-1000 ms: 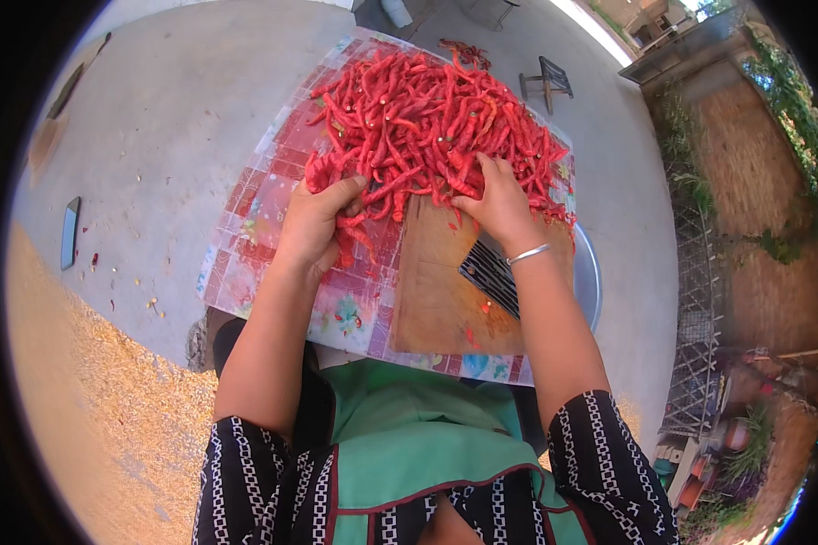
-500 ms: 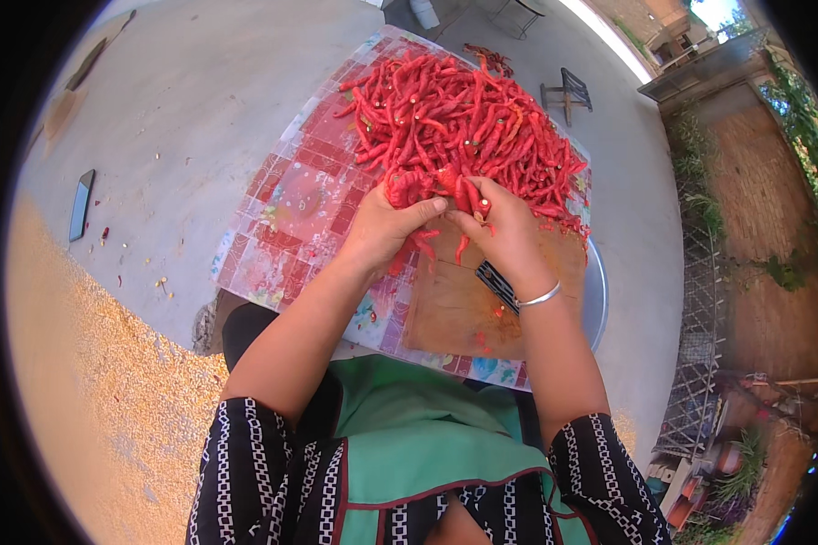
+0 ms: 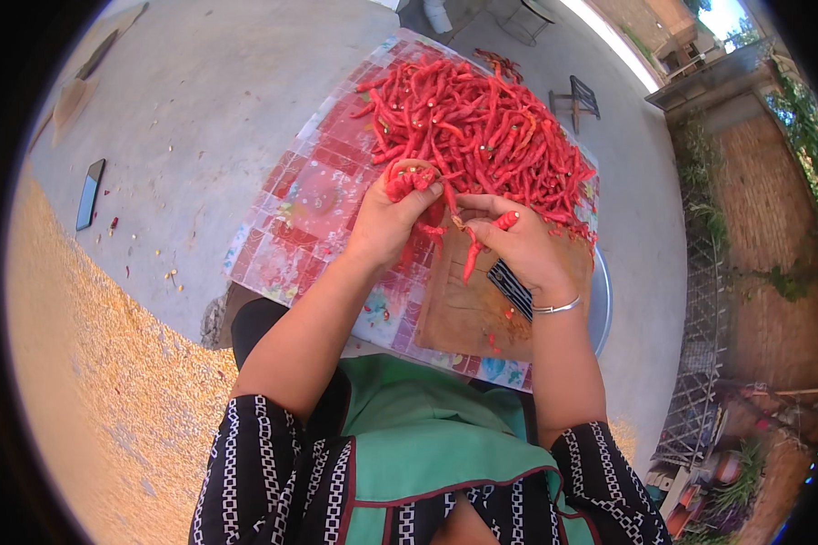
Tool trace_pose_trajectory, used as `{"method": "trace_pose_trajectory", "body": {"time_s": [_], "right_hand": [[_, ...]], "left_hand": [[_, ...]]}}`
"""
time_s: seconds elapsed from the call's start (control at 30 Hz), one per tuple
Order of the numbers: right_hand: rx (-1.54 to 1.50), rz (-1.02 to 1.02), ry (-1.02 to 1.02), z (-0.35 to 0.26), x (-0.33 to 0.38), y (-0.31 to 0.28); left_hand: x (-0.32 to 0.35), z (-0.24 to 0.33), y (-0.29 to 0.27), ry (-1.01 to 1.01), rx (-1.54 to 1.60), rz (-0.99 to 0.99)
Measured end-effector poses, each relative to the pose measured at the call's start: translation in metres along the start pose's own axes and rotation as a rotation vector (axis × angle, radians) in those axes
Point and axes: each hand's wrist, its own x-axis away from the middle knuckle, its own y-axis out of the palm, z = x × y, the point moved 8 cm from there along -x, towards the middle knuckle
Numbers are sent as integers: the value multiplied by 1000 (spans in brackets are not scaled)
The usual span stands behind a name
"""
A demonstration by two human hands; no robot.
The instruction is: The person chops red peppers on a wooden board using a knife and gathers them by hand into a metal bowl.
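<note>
Evidently, peppers in both hands, heap just beyond

The step in hand looks like handling a few red peppers at a time: the left hand [image 3: 386, 218] is closed around a small bunch [image 3: 411, 180], while the right hand [image 3: 523, 250], its fingers drawn narrow, holds at least one pepper [image 3: 472, 258] that dangles below its thumb. Whether the fingertips of the two hands touch, I cannot tell. The next move, I judge, calls for a light pinch on the right and a steady curl on the left, so that none slip out.

The big heap of peppers [image 3: 491, 127] lies beyond both hands. They are bright red, slender and wrinkled, some bent, with pale spots at some ends. A wooden board [image 3: 454, 318] lies below the right hand, bearing a dark slatted tool [image 3: 507, 283] near that wrist.
</note>
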Motion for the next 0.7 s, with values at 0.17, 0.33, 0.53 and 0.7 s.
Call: {"method": "trace_pose_trajectory", "body": {"time_s": [0.17,0.33,0.53,0.7], "right_hand": [[-77,95,72,8,-6,-8],[247,270,-177,-4,-10,15],[356,189,-311,-11,-11,29],[90,236,-220,-12,-11,18]], "left_hand": [[2,7,2,64,-221,-48],[3,-6,-4,2,137,108],[7,-12,0,-201,186,-14],[7,-2,3,-107,129,-38]]}}
